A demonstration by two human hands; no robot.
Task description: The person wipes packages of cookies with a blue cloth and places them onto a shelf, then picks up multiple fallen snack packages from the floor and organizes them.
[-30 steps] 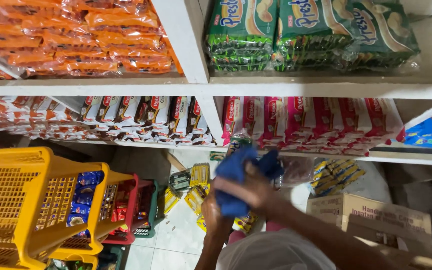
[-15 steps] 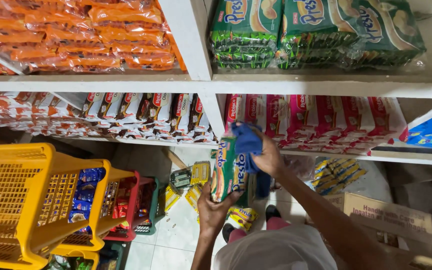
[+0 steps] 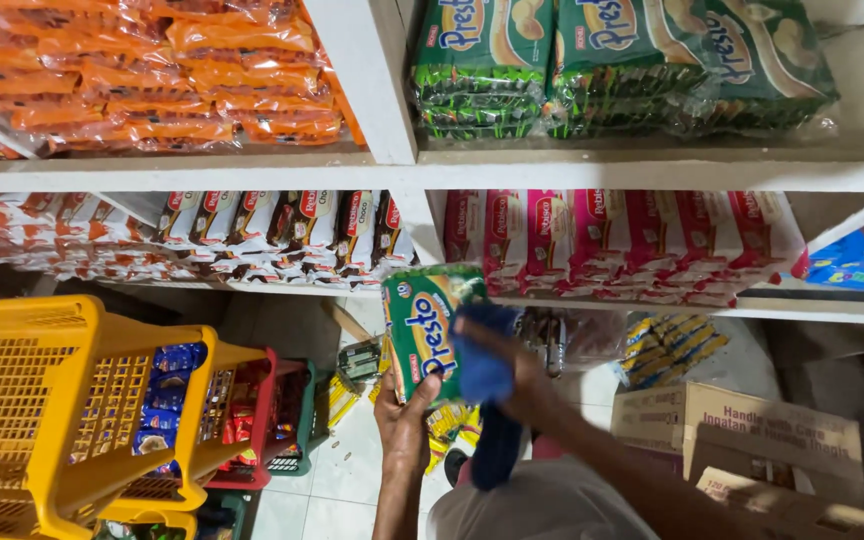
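A green snack pack [image 3: 422, 330] is gripped from below by the left hand [image 3: 404, 415] and wiped with a blue cloth [image 3: 482, 365] bunched in the right hand [image 3: 522, 385] (apparently mid-wipe), not yet set on the white shelf's front edge [image 3: 652, 170].

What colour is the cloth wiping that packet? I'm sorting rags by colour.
Dark blue: the cloth in the right hand, seen in the head view.

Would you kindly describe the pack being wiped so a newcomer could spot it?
Below the white shelves, two hands meet. The left hand props up a green snack pack, and the right hand presses a blue cloth on it. It is the only green pack off the shelves.
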